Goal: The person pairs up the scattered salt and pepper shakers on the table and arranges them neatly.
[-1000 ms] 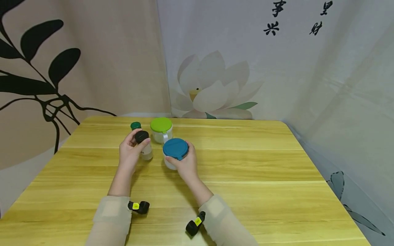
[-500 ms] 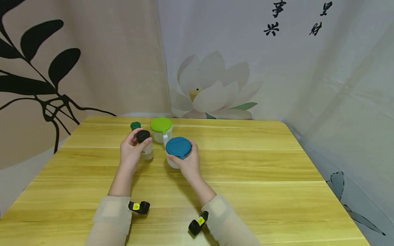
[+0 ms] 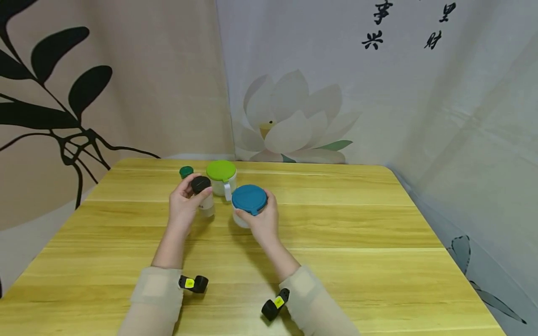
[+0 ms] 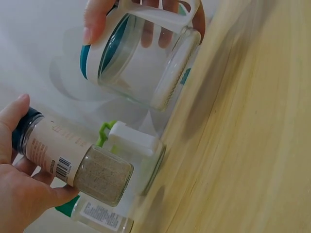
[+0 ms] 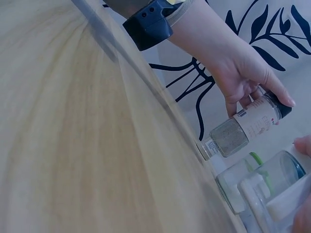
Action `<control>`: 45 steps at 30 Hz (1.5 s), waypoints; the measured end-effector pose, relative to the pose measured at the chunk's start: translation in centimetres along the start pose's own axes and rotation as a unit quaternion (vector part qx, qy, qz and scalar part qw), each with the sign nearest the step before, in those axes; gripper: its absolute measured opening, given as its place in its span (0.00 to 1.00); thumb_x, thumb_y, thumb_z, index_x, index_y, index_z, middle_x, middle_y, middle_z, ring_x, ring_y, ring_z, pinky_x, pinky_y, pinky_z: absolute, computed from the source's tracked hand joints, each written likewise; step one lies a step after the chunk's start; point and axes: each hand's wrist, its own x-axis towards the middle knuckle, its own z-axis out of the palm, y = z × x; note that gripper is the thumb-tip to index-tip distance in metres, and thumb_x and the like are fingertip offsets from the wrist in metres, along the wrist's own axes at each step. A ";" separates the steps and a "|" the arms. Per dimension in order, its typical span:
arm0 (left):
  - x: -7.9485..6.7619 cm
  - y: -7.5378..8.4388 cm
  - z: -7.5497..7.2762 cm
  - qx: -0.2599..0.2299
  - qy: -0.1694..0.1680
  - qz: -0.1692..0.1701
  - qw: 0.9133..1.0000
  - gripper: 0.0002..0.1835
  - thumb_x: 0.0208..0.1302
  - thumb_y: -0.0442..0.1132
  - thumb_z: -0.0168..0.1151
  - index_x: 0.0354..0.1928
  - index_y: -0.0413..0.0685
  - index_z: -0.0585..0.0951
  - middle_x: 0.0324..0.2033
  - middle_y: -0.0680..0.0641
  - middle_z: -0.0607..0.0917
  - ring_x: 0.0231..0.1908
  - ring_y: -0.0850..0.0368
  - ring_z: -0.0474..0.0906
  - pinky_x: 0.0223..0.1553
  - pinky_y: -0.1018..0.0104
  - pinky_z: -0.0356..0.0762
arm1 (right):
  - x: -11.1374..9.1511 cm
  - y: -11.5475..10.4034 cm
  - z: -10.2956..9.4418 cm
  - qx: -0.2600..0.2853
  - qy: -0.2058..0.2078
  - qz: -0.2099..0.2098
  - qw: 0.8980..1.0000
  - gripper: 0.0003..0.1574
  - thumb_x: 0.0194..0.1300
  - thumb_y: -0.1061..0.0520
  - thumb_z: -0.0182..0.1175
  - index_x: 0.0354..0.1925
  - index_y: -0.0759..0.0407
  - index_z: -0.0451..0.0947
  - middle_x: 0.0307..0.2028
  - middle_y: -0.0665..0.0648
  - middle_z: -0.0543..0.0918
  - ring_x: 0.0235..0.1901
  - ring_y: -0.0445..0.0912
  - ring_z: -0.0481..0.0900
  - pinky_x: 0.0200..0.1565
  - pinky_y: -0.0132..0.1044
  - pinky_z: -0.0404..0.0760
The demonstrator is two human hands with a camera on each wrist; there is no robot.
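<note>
Lifting: both containers now off the yellow wooden worktop [image 3: 336, 224], shifted right.
Left hand [image 3: 183, 208]: grip wraps the black-capped spice bottle [image 3: 203, 196].
Right hand [image 3: 264, 223]: grip holds the blue-lidded clear jar [image 3: 248, 204], tilted.

Blue-lidded jar [image 3: 249, 204] and shaker [image 3: 203, 196] shifted right.

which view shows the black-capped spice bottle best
The left wrist view: the spice bottle fills the corner close up, with label, barcode and powder visible. The right wrist view shows it smaller, held by the left hand. The head view shows mostly its black cap.
</note>
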 end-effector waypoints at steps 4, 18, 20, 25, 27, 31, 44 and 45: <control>-0.1 0.2 0.3 0.000 -0.005 0.001 1.000 0.25 0.56 0.38 0.71 0.57 0.49 0.76 0.48 0.48 0.81 0.50 0.55 0.73 0.52 0.66 0.71 | 0.1 -0.1 -0.1 0.003 0.006 0.003 1.000 0.55 0.47 0.56 0.77 0.67 0.63 0.57 0.62 0.62 0.68 0.60 0.57 0.67 0.60 0.55 0.65; -0.5 0.4 1.6 -0.003 -0.021 -0.006 1.000 0.28 0.58 0.35 0.70 0.60 0.42 0.73 0.51 0.41 0.79 0.50 0.55 0.72 0.49 0.67 0.72 | 0.3 -0.3 -1.2 0.023 0.024 -0.001 0.999 0.55 0.48 0.56 0.77 0.67 0.62 0.57 0.62 0.62 0.67 0.61 0.57 0.66 0.60 0.55 0.64; -0.5 0.4 1.9 -0.004 -0.020 -0.002 1.000 0.28 0.57 0.34 0.70 0.60 0.41 0.73 0.51 0.41 0.79 0.49 0.55 0.73 0.48 0.69 0.73 | 0.4 -0.3 -1.4 0.023 0.026 -0.002 0.999 0.55 0.47 0.56 0.77 0.67 0.61 0.58 0.62 0.61 0.68 0.61 0.56 0.66 0.60 0.55 0.64; -0.6 0.3 2.4 -0.005 -0.022 0.007 1.000 0.29 0.57 0.33 0.70 0.60 0.38 0.73 0.51 0.40 0.79 0.49 0.55 0.73 0.48 0.69 0.73 | 0.4 -0.2 -1.9 0.012 0.032 -0.005 0.999 0.55 0.47 0.55 0.77 0.67 0.62 0.59 0.61 0.61 0.68 0.60 0.56 0.67 0.60 0.54 0.65; -0.7 0.2 2.6 -0.003 -0.025 0.006 1.000 0.29 0.57 0.34 0.70 0.61 0.38 0.73 0.52 0.40 0.79 0.50 0.54 0.73 0.49 0.68 0.73 | 0.4 -0.2 -2.2 0.008 0.034 -0.005 0.999 0.55 0.47 0.55 0.77 0.67 0.62 0.59 0.61 0.61 0.68 0.60 0.56 0.67 0.60 0.54 0.65; -0.8 0.1 2.9 0.000 -0.031 0.006 1.000 0.29 0.57 0.34 0.70 0.61 0.39 0.73 0.52 0.40 0.79 0.50 0.54 0.73 0.48 0.69 0.73 | 0.3 -0.1 -2.6 0.005 0.037 -0.009 0.999 0.55 0.47 0.55 0.77 0.66 0.63 0.58 0.61 0.61 0.68 0.60 0.56 0.67 0.60 0.55 0.65; -1.2 0.0 4.0 -0.009 -0.057 0.019 0.998 0.28 0.57 0.33 0.70 0.60 0.37 0.73 0.50 0.40 0.80 0.49 0.55 0.74 0.48 0.70 0.74 | 0.3 0.2 -4.1 -0.001 0.045 -0.009 0.999 0.57 0.47 0.54 0.77 0.68 0.62 0.57 0.63 0.63 0.67 0.61 0.57 0.66 0.61 0.55 0.64; -1.3 0.0 4.1 -0.010 -0.058 0.019 0.998 0.28 0.57 0.33 0.70 0.60 0.37 0.73 0.50 0.39 0.80 0.49 0.55 0.74 0.48 0.70 0.74 | 0.3 0.2 -4.2 -0.003 0.046 -0.009 0.999 0.57 0.47 0.54 0.77 0.68 0.63 0.57 0.62 0.63 0.67 0.61 0.57 0.66 0.60 0.55 0.64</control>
